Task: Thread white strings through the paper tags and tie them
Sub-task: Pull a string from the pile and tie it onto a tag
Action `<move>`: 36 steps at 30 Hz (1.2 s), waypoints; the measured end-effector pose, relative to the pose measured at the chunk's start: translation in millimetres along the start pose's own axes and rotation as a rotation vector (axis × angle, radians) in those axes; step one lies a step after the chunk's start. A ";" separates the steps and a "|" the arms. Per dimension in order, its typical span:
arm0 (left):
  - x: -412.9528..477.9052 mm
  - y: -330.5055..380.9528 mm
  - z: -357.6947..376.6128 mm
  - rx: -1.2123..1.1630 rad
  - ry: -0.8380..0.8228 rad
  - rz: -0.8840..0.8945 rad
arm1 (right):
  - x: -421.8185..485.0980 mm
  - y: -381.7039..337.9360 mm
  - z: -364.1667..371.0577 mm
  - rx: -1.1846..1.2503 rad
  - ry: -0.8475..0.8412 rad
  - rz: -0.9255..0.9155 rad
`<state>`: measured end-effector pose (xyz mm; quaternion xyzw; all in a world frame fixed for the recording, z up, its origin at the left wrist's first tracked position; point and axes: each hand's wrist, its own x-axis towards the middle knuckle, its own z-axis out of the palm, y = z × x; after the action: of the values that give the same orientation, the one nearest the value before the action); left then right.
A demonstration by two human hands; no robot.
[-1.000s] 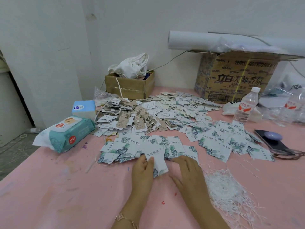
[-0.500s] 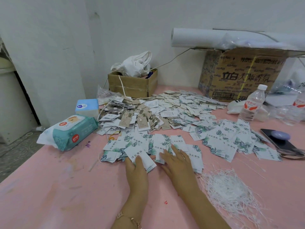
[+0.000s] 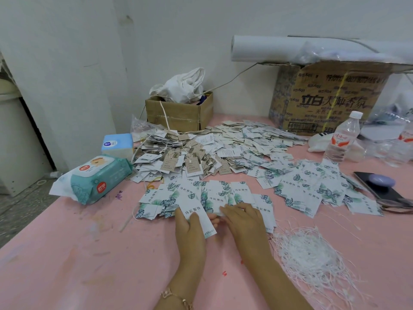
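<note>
Many white paper tags with green leaf prints (image 3: 210, 193) lie fanned out on the pink table (image 3: 67, 253) in front of me. My left hand (image 3: 190, 233) grips one long white tag (image 3: 199, 213) by its left edge, thumb on top. My right hand (image 3: 243, 222) rests palm down on the tags beside it, fingertips touching the same tag. A loose heap of white strings (image 3: 310, 253) lies to the right of my right forearm. Further back is a pile of tags with strings on them (image 3: 190, 159).
A wet-wipe pack (image 3: 93, 177) and a blue tissue box (image 3: 117, 145) sit at the left. At the back stand a small cardboard box (image 3: 178, 115) and a large one (image 3: 330, 97). A water bottle (image 3: 342, 137) and a phone (image 3: 377, 184) are at the right.
My hands moved along the fanned tags, and my left hand took hold of one long tag and drew it toward me. The camera also shifted slightly.
</note>
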<state>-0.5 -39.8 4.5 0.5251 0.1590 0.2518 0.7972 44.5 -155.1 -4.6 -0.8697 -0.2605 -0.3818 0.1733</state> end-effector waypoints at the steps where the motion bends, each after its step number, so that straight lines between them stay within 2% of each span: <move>1: -0.3 0.6 -0.3 -0.010 -0.003 -0.003 | -1.3 -0.2 -1.1 0.010 0.022 0.011; 4: -0.6 1.6 -0.8 -0.035 -0.044 -0.073 | -0.5 -1.3 -10.0 0.122 0.158 0.158; 6: -2.4 3.2 0.0 -0.062 -0.152 -0.162 | 1.2 0.1 -19.7 0.175 0.271 0.247; 9: -11.3 5.5 -0.5 -0.065 -0.350 -0.258 | -6.5 0.9 -35.7 0.193 0.353 0.222; 11: -20.7 6.6 -0.6 -0.032 -0.431 -0.251 | -18.4 -2.9 -43.0 0.148 0.292 0.133; 13: -25.9 8.0 0.5 -0.099 -0.467 -0.238 | -29.9 -8.2 -45.4 0.119 0.191 0.054; 16: -28.8 14.4 -0.8 -0.191 -0.440 -0.285 | -35.7 -12.4 -48.2 0.173 0.088 -0.018; 20: -39.2 15.2 -7.7 -0.007 -0.484 -0.228 | -42.5 -13.9 -56.9 0.253 -0.005 -0.010; 23: -45.3 15.2 -11.2 0.025 -0.459 -0.210 | -47.8 -16.6 -66.6 0.266 -0.076 0.091; 25: -48.4 18.2 -14.6 0.038 -0.441 -0.207 | -50.2 -17.1 -71.9 0.124 -0.083 0.204; 29: -54.0 21.8 -20.8 0.009 -0.433 -0.213 | -59.8 -8.3 -77.4 -0.136 -0.337 0.541; 31: -56.4 20.8 -21.4 0.043 -0.456 -0.194 | -65.1 -5.4 -79.5 -0.193 -0.398 0.598; 36: -61.1 21.5 -23.2 0.086 -0.510 -0.152 | -65.8 -6.8 -83.7 -0.131 -0.331 0.645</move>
<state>-67.8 -50.1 14.3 0.5916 0.0026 0.0437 0.8051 -45.2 -212.6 0.7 -0.9664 0.0277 -0.1774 0.1841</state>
